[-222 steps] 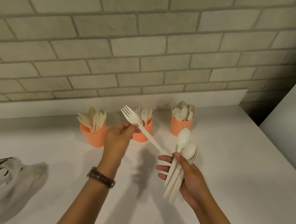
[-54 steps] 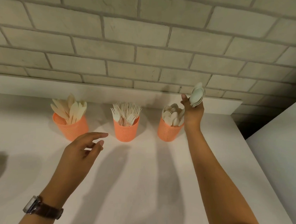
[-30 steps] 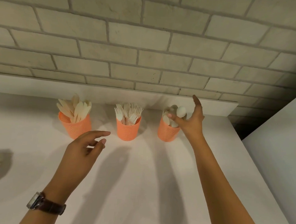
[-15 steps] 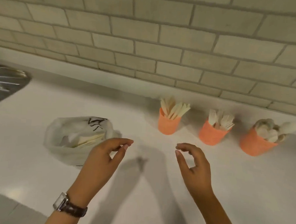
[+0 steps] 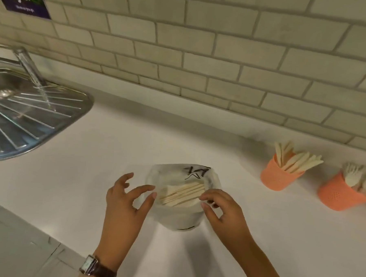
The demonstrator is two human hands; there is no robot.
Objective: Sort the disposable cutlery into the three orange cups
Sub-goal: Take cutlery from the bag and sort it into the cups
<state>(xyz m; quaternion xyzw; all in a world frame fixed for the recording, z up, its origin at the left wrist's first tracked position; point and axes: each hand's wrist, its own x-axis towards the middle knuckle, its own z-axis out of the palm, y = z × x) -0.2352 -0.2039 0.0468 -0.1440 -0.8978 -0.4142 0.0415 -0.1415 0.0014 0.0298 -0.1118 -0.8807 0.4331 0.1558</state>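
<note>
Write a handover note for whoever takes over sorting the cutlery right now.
Left hand open, beside the translucent white plastic bag; right hand at its right rim, grip unclear.
Pale disposable cutlery lies in the bag.
Orange plastic cup of knives and second orange cup, contents blurred, stand right; third cup out of view.
Done: both cups part filled.
Left: sort the bag's pieces.

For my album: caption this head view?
The left hand and right hand flank a plastic bag of cutlery near orange cups.
</note>
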